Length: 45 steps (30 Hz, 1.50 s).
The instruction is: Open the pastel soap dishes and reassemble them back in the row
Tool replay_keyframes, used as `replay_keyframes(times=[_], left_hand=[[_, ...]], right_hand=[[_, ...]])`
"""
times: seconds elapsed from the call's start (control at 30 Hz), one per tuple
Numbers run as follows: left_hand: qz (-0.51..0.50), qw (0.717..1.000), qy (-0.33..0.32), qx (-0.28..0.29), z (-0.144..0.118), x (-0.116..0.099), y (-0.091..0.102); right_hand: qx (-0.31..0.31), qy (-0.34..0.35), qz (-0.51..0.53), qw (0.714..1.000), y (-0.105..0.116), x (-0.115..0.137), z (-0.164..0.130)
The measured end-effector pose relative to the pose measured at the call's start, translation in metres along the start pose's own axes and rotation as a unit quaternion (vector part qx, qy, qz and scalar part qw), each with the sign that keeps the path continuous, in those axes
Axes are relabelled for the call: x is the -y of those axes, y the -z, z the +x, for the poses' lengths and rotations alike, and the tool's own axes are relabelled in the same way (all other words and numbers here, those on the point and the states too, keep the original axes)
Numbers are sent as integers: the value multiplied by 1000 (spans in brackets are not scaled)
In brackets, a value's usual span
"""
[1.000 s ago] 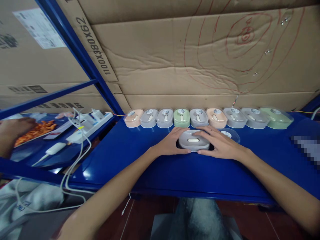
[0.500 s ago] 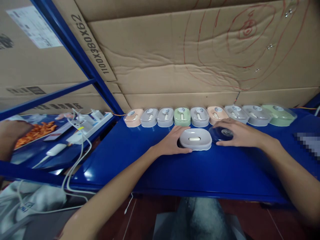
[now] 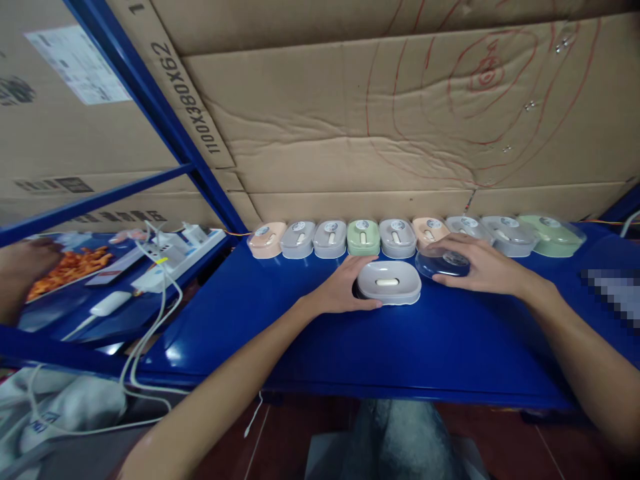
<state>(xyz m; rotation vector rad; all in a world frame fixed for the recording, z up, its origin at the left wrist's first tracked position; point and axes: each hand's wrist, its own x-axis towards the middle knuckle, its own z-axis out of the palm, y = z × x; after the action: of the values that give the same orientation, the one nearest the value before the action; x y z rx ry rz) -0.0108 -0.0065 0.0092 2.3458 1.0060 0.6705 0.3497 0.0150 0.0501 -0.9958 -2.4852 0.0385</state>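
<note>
Grey, glossy, rounded-oblong box (image 3: 389, 295) sits on smooth blue table (image 3: 350, 353), left hand (image 3: 347, 287) clasped round its nine-o'clock end, right hand (image 3: 477, 262) clamped on clear rounded lid (image 3: 440, 267) just beside it toward two o'clock.

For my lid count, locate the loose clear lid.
In the head view, the loose clear lid is right of centre, in the right hand, just right of the uncovered grey box.

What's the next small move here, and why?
Probably bring the clear lid in the right hand over the gray dish and lower it. The dish is uncovered, the left hand holds it at one end, the lid sits just beside it, and the boxes lined up behind have clear lids.
</note>
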Motion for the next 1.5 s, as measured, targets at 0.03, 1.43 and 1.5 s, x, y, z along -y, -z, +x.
replay_keyframes(times=[0.03,1.43,1.5], left_hand=[[-1,1000,-1,-1,0,0,0],[-133,990,31,-43,4,-16,-20],[-128,990,29,-45,4,-16,-20]], right_hand=[[-16,-1,1,1000,1,4,1],[-94,112,30,989,-66,68,21],[-95,111,31,989,-66,68,22]])
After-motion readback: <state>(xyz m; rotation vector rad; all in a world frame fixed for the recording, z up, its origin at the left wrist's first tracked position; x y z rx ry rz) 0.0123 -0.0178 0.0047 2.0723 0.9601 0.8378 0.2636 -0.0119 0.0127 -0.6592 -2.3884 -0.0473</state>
